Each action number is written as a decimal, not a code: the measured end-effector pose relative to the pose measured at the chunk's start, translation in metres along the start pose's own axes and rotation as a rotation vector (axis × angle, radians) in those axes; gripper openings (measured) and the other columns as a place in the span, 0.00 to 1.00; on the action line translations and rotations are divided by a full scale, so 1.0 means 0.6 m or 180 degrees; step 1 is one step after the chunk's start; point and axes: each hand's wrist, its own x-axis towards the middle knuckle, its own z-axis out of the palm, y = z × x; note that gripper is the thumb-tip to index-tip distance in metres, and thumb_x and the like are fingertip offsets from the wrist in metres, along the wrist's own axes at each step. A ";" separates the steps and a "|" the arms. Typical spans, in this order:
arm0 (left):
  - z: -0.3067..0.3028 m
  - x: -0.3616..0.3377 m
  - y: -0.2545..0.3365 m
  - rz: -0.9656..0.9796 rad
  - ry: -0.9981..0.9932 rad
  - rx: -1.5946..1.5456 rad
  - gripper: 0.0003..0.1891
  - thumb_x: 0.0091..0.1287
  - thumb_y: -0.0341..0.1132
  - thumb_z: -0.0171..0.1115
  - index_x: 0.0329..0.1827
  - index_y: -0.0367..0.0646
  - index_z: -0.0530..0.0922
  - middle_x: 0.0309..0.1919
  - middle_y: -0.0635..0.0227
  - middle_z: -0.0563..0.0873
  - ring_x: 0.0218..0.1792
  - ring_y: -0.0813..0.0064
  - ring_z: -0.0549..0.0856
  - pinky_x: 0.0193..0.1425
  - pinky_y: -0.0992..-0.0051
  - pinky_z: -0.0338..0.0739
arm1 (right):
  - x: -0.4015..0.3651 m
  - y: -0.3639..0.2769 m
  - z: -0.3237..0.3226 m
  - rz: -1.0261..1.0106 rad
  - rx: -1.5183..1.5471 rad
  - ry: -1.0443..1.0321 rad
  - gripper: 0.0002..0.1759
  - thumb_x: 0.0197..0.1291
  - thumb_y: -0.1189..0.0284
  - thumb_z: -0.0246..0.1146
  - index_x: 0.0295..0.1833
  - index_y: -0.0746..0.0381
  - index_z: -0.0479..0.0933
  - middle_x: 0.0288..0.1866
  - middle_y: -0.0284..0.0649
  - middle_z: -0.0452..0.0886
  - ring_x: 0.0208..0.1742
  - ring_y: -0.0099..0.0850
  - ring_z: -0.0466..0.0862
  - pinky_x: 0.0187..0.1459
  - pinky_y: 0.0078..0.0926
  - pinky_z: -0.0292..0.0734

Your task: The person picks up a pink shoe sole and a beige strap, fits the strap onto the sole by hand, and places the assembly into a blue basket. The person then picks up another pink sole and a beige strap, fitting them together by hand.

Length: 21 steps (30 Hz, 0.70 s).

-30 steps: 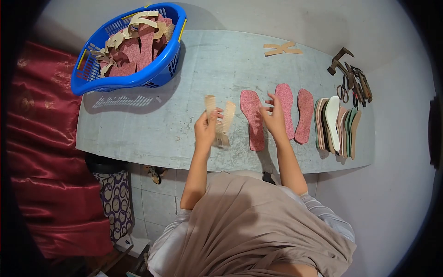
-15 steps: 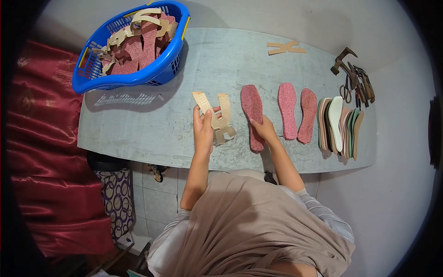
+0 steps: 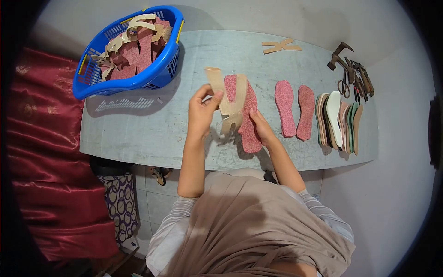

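Note:
My left hand (image 3: 203, 110) grips the edge of a beige strap piece (image 3: 234, 107) between thumb and fingers. The strap piece has two arms pointing away from me and lies partly over a pink speckled sole (image 3: 251, 136). My right hand (image 3: 262, 127) holds that sole by its right side, thumb on top and the other fingers hidden under it. Two more pink soles (image 3: 284, 108) (image 3: 305, 112) lie side by side to the right of my right hand. Whether strap and sole touch is unclear.
At the back left stands a blue basket (image 3: 129, 84) with pink soles and beige straps. An X-shaped beige strap (image 3: 281, 45) lies at the back. On the right are a row of insoles (image 3: 334, 120), a hammer (image 3: 338, 57), scissors (image 3: 344, 87) and other tools.
My left hand has brought the strap piece rightward, over the pink sole. The sole in my right hand has been lifted or tilted, and its face has turned.

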 end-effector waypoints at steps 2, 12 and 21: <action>0.002 0.013 -0.003 -0.0068 0.0159 -0.1087 0.13 0.59 0.27 0.58 0.46 0.38 0.71 0.37 0.66 0.77 0.37 0.74 0.80 0.42 0.75 0.79 | -0.001 0.001 0.001 -0.0001 0.0056 -0.0018 0.25 0.64 0.53 0.43 0.55 0.61 0.61 0.39 0.42 0.76 0.29 0.30 0.79 0.32 0.25 0.77; 0.049 -0.006 -0.127 -0.0513 0.1229 -0.0979 0.20 0.57 0.22 0.58 0.51 0.41 0.63 0.38 0.64 0.76 0.39 0.77 0.76 0.41 0.76 0.75 | -0.008 -0.013 0.026 -0.0162 0.0838 -0.0031 0.25 0.63 0.51 0.45 0.53 0.60 0.64 0.36 0.43 0.78 0.27 0.30 0.80 0.28 0.25 0.77; 0.042 -0.034 -0.132 -0.0394 0.0834 -0.1675 0.15 0.60 0.24 0.55 0.48 0.42 0.61 0.37 0.61 0.75 0.34 0.74 0.79 0.38 0.78 0.79 | -0.007 -0.022 0.003 -0.0078 0.0485 -0.0129 0.21 0.60 0.67 0.54 0.56 0.63 0.63 0.43 0.42 0.76 0.38 0.32 0.80 0.40 0.31 0.78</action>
